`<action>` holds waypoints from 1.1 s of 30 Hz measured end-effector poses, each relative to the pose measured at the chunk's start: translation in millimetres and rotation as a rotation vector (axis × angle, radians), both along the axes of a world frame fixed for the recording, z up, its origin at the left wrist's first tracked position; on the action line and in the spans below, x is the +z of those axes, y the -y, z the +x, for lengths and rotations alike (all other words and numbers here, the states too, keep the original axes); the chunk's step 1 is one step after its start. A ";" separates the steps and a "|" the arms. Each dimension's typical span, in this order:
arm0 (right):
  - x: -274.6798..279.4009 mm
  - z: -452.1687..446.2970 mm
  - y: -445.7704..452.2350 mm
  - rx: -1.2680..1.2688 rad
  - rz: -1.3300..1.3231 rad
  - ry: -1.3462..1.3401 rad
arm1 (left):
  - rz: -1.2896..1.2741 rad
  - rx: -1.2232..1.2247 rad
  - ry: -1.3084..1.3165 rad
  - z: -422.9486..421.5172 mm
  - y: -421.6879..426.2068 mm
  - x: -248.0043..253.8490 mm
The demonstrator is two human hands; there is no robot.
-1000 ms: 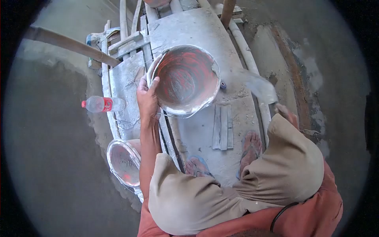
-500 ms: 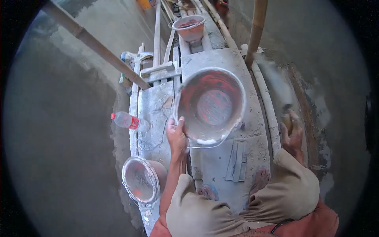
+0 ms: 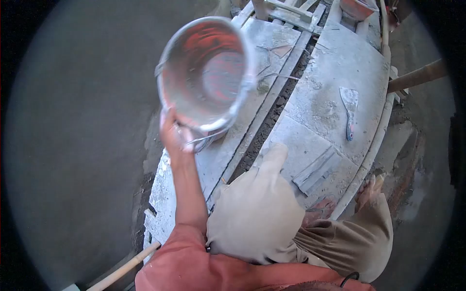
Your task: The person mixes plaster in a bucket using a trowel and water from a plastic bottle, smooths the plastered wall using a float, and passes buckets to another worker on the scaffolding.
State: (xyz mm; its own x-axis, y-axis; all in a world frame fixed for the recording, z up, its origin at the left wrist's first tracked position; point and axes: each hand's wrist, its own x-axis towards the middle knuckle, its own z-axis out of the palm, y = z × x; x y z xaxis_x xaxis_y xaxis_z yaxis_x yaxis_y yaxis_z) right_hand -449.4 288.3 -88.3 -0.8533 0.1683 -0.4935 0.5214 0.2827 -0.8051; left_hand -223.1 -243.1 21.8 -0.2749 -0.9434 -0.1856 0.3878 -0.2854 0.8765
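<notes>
A bucket with red-streaked inner walls (image 3: 194,92) is tilted so that its open mouth faces me. My left hand (image 3: 177,133) grips its lower left rim, and its wire handle hangs beside the fingers. Part of another bucket shows behind it, low on the boards. At the right, beyond my knee, my right hand (image 3: 371,191) is partly visible; its fingers are small and partly hidden, and what it holds, if anything, cannot be made out. A putty knife (image 3: 349,111) lies on the board to the right.
Dusty boards (image 3: 303,138) form the platform, with a long gap between them. Grey strips (image 3: 318,169) lie near my foot. A reddish bucket (image 3: 358,8) stands at the top right. A bamboo pole (image 3: 417,77) crosses the right side; another pole (image 3: 124,266) is at lower left.
My view has turned left. My left hand has carried the bucket left, over the platform's edge. My right hand is lower beside my knee, and the blurred tool near it no longer shows there.
</notes>
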 end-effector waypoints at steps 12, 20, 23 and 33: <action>-19.2 -19.3 45.6 0.186 -0.102 -0.176 | 0.106 0.366 0.719 101.8 -2.3 -77.3; -24.6 -7.4 48.0 0.182 -0.019 -0.066 | 0.162 0.300 1.195 103.4 6.6 -99.0; -41.7 -9.7 36.2 0.222 0.099 -0.133 | 0.052 0.189 1.356 123.5 17.6 -110.8; -21.6 3.8 69.4 0.075 0.005 -0.038 | -0.440 -0.335 1.639 132.7 96.1 -142.7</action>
State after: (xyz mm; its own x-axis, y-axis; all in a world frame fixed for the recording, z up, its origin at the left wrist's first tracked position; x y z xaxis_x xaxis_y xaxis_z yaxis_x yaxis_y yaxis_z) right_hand -445.6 218.9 -110.0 -0.8817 0.1055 -0.4599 0.4677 0.3236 -0.8225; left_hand -90.3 -339.2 -120.9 -0.2580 -0.9420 -0.2148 -0.9365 0.1891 0.2954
